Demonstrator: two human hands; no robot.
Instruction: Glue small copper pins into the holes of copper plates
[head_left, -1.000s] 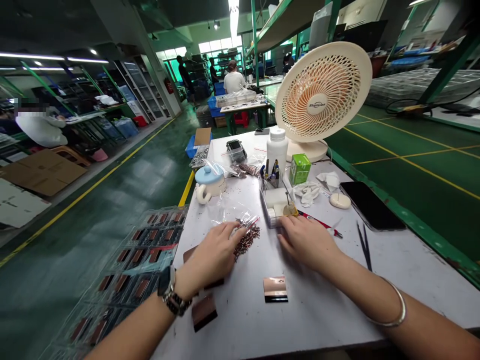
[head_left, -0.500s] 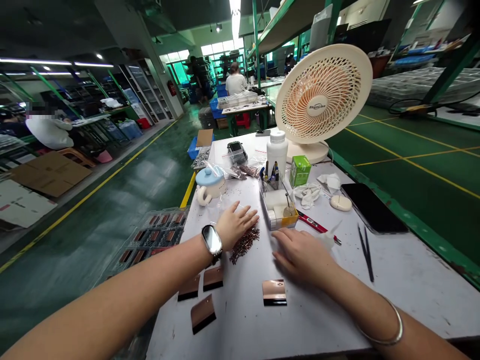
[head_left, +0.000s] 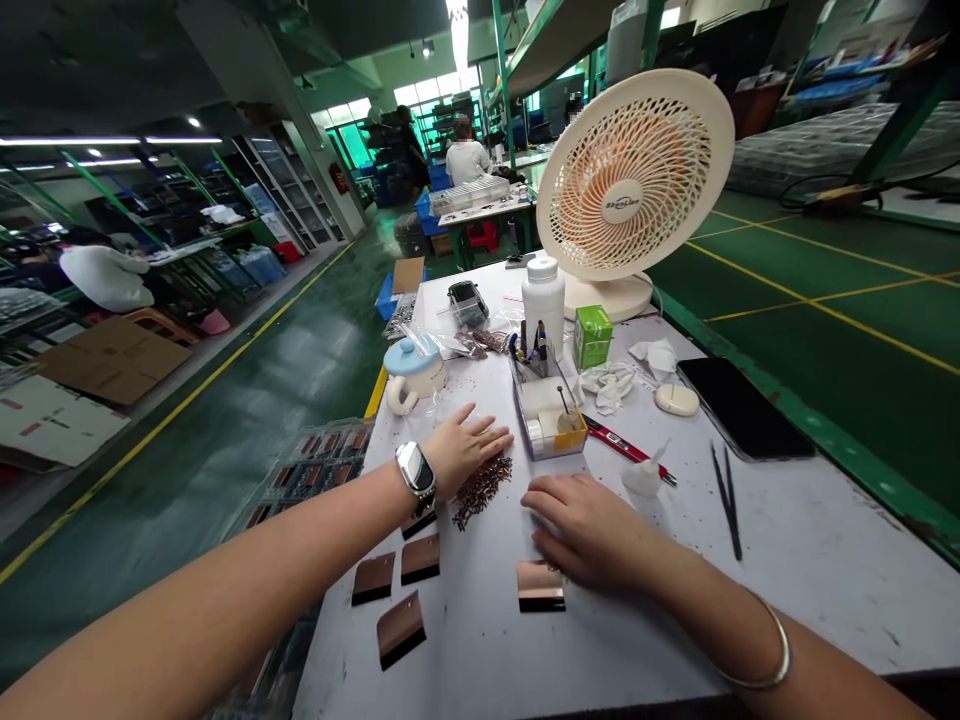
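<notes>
My left hand (head_left: 465, 455) is open, palm down with its fingers spread, at the upper edge of a pile of small copper-coloured pieces (head_left: 484, 492). My right hand (head_left: 589, 525) rests low over the white table, fingers loosely extended and thumb apart, with nothing visible in it. Just below its thumb lies a shiny copper-coloured plate (head_left: 541, 587) with a dark lower edge. Several similar plates lie nearer my left forearm, among them one tilted plate (head_left: 400, 630); another is partly hidden beneath the wrist.
A clear box (head_left: 551, 440) of tools stands beyond my hands. A red pen-like tool (head_left: 619, 442), a small white bottle (head_left: 643, 477), black tweezers (head_left: 727, 505) and a phone (head_left: 742, 408) lie rightward. A lidded mug (head_left: 414, 370) and a fan (head_left: 634, 180) stand farther back.
My right hand has moved left and slightly down, closer to the single copper-coloured plate. My left hand stays beside the pile, and the view has shifted slightly.
</notes>
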